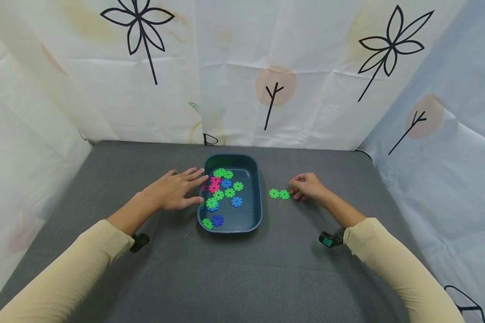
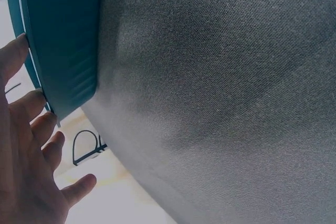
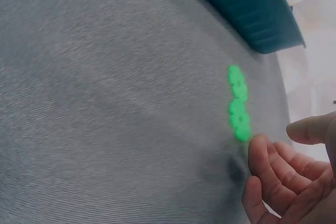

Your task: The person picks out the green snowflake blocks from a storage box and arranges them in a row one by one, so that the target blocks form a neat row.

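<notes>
Grey cloth (image 1: 287,273) lay under a tray (image 1: 247,206) of discs (image 1: 238,186).
I saw the left hand (image 1: 179,189) spread against it, the right hand (image 1: 308,186) empty, loosely curled beside two green discs (image 1: 284,194) on the cloth.

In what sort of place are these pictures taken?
Probably a small screened-off tabletop workspace: printed white sheets hang behind and beside a grey-covered table, and a dark blue tray of colourful notched discs stands on it.
</notes>
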A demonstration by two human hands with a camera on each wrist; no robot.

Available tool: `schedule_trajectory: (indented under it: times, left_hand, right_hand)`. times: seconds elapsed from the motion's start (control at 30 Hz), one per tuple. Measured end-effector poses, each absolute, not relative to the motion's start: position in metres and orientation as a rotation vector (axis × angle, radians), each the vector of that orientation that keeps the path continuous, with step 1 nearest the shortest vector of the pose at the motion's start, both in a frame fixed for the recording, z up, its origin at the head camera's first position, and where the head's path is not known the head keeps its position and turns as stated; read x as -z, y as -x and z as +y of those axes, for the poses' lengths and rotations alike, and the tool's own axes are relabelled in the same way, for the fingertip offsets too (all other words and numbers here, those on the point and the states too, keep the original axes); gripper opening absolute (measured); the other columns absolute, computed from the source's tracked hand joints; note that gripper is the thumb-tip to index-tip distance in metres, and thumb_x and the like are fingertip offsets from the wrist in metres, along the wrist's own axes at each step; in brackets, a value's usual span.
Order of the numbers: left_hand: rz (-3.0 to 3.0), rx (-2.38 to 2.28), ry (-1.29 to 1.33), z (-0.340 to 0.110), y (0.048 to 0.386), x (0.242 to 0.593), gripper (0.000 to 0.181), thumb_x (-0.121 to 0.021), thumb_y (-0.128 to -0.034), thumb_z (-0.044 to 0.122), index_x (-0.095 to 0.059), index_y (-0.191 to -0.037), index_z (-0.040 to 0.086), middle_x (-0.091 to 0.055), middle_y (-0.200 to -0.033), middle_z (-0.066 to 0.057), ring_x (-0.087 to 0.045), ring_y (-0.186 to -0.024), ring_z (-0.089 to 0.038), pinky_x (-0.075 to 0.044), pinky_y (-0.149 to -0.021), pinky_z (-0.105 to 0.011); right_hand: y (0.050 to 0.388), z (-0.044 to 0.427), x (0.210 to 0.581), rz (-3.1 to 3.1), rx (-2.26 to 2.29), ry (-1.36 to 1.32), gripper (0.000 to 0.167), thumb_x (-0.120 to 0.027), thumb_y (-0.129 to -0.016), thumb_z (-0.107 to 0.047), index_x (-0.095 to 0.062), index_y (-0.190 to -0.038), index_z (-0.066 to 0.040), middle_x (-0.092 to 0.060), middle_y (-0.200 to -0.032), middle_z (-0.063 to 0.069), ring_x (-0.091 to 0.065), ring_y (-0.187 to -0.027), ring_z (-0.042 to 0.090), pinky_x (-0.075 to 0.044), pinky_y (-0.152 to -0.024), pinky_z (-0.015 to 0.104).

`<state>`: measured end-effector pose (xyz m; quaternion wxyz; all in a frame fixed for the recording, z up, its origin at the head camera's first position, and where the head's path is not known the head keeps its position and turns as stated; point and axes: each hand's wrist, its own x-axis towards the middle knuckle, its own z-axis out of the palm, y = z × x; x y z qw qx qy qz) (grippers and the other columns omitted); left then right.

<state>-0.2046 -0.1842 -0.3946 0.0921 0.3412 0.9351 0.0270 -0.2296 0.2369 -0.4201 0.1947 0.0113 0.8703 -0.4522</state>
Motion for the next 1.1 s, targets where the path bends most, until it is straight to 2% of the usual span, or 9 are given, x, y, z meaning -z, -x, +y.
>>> schedule_trajectory:
  times: [0.3, 0.53, 0.7, 0.83, 0.97, 1.1]
  left_hand:
    - [2.790, -0.053, -1.036, -0.184, 0.206, 0.394, 0.074, -0.052, -0.0982, 0.053, -0.036, -0.155, 0.008, -0.028, -0.161, -0.016, -0.026, -0.147, -0.038, -0.028, -0.107, -0.069]
    - [2.784, -0.049, -1.022, -0.184, 0.204, 0.396, 0.075, -0.052, -0.0980, 0.054, -0.036, -0.155, 0.008, -0.028, -0.161, -0.016, -0.025, -0.148, -0.037, -0.026, -0.108, -0.069]
    - [2.789, -0.054, -1.032, -0.184, 0.204, 0.396, 0.074, -0.053, -0.0980, 0.053, -0.037, -0.154, 0.007, -0.029, -0.161, -0.016, -0.026, -0.147, -0.038, -0.028, -0.107, -0.069]
    - [2.794, -0.045, -1.039, -0.183, 0.203, 0.395, 0.073, -0.053, -0.0989, 0.051, -0.036, -0.154, 0.007, -0.029, -0.161, -0.016, -0.027, -0.147, -0.037, -0.028, -0.107, -0.069]
    - [2.791, -0.053, -1.046, -0.183, 0.203, 0.393, 0.072, -0.052, -0.0995, 0.051, -0.036, -0.155, 0.008, -0.029, -0.161, -0.016, -0.027, -0.147, -0.037, -0.028, -0.107, -0.068]
    - [2.794, -0.051, -1.046, -0.183, 0.203, 0.391, 0.073, -0.051, -0.0993, 0.052, -0.036, -0.155, 0.008, -0.029, -0.161, -0.016, -0.027, -0.147, -0.037, -0.028, -0.107, -0.069]
  right_hand:
    - [0.237, 0.220, 0.385, 2.478, 1.250, 0.071, 0.036, -0.049, -0.104, -0.019, -0.059, -0.124, 0.009, -0.069, -0.104, 0.026, -0.070, -0.081, 0.030, -0.053, -0.070, 0.041]
    - [0.238, 0.195, 0.363, 2.482, 1.190, 0.202, 0.028, -0.052, -0.103, -0.020, -0.064, -0.116, 0.003, -0.071, -0.095, 0.018, -0.067, -0.089, 0.043, -0.053, -0.064, 0.031]
    - [0.238, 0.173, 0.357, 2.453, 1.181, 0.259, 0.029, -0.052, -0.102, -0.018, -0.063, -0.117, 0.004, -0.071, -0.096, 0.018, -0.067, -0.092, 0.042, -0.053, -0.064, 0.029]
    - [0.237, 0.156, 0.358, 2.355, 1.229, 0.315, 0.032, -0.052, -0.103, -0.018, -0.061, -0.122, 0.006, -0.071, -0.102, 0.021, -0.070, -0.095, 0.036, -0.057, -0.077, 0.039]
    - [0.232, 0.141, 0.360, 2.161, 1.313, 0.343, 0.034, -0.051, -0.105, -0.018, -0.059, -0.128, 0.005, -0.067, -0.117, 0.027, -0.071, -0.101, 0.031, -0.052, -0.094, 0.049]
    - [0.227, 0.129, 0.367, 2.008, 1.310, 0.378, 0.040, -0.050, -0.105, -0.018, -0.054, -0.135, 0.008, -0.062, -0.126, 0.030, -0.068, -0.110, 0.033, -0.048, -0.100, 0.048]
